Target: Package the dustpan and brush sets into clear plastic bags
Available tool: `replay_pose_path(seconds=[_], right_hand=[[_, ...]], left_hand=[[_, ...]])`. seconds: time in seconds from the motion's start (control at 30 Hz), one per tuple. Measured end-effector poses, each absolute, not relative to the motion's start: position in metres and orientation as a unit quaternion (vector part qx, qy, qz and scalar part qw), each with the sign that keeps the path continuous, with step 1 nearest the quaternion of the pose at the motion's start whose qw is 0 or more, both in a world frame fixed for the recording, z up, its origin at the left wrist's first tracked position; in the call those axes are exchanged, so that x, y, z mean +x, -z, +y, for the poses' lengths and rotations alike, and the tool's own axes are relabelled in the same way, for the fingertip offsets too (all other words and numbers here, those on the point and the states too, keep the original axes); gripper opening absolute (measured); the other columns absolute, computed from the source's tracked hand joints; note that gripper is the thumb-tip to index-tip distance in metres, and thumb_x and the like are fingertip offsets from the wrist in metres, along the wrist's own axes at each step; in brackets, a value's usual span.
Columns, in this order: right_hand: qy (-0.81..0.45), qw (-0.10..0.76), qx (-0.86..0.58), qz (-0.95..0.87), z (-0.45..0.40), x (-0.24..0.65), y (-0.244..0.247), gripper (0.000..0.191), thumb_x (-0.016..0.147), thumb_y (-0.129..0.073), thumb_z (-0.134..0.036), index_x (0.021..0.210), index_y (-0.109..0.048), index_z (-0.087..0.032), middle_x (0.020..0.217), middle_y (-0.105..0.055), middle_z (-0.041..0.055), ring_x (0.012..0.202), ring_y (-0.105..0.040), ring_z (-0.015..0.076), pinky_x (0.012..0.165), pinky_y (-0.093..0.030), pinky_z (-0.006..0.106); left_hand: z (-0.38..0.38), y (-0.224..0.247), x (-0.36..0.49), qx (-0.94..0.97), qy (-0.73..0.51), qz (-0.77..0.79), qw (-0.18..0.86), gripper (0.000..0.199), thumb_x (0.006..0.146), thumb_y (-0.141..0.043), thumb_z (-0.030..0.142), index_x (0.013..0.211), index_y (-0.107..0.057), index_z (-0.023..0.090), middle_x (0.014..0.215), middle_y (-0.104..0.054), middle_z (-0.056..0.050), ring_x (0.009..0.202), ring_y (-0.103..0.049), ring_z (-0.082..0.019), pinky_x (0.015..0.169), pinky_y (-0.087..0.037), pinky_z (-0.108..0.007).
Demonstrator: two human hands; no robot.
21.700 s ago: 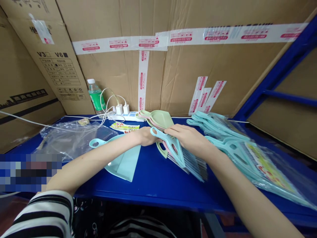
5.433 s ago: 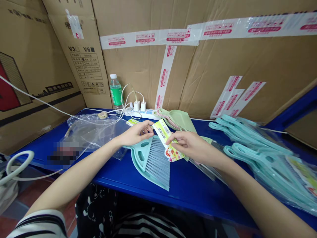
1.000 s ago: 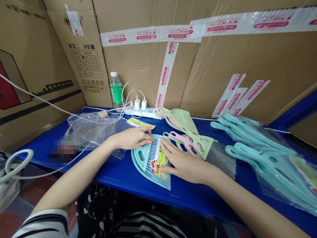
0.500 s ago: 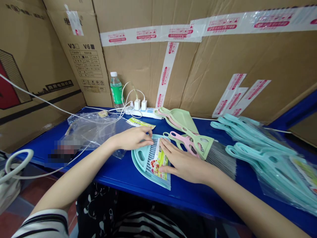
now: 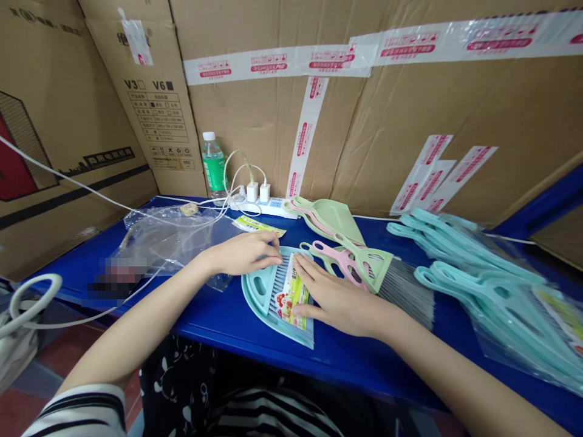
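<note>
A light blue dustpan lies on the blue table with a matching brush on it, bristles toward the right. Across the bristles sits a printed label card. My left hand rests at the upper edge of the brush, its fingers curled and its thumb near the bristles; whether it grips the edge is hard to make out. My right hand lies over the right side of the card, fingers stretched out and thumb apart, pressing on it from above.
Green and pink dustpans and brushes lie behind my right hand. Bagged light blue sets are at the right. Another label, a power strip, a bottle and clear plastic bags stand or lie farther back and left.
</note>
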State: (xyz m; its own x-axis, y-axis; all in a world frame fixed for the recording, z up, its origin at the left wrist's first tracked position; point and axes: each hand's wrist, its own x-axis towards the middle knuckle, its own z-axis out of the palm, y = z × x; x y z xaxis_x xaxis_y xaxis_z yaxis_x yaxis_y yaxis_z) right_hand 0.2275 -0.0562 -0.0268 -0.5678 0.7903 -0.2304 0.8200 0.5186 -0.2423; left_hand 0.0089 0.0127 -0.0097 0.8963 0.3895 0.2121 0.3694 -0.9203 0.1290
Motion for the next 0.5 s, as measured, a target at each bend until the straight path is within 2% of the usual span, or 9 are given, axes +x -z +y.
replay_pose_path(seconds=[0.17,0.5], right_hand=[[0.153,0.036,0.457,0.876,-0.0547,0.2295,0.0308,0.086,0.09,-0.036,-0.064,0.151,-0.014,-0.009,0.157,-0.008,0.0171,0.143,-0.007,0.0301,0.114,-0.023,0.046],[0.157,0.03,0.458,0.874,-0.0548,0.2291,0.0323,0.086,0.09,-0.037,-0.064,0.152,-0.013,-0.01,0.157,-0.009,0.0163,0.143,-0.009,0.0308,0.114,-0.023,0.046]], left_hand=[[0.0115,0.0116,0.0105,0.975,-0.113,0.188,0.039,0.03,0.096,-0.045,0.03,0.094,-0.071,0.016,0.096,-0.061,-0.007,0.086,-0.06,-0.017,0.079,-0.047,-0.028],[0.0076,0.0165,0.0127,0.977,-0.075,0.198,0.014,0.03,0.096,-0.044,0.032,0.108,-0.069,0.02,0.104,-0.058,-0.009,0.094,-0.06,-0.019,0.086,-0.046,-0.031]])
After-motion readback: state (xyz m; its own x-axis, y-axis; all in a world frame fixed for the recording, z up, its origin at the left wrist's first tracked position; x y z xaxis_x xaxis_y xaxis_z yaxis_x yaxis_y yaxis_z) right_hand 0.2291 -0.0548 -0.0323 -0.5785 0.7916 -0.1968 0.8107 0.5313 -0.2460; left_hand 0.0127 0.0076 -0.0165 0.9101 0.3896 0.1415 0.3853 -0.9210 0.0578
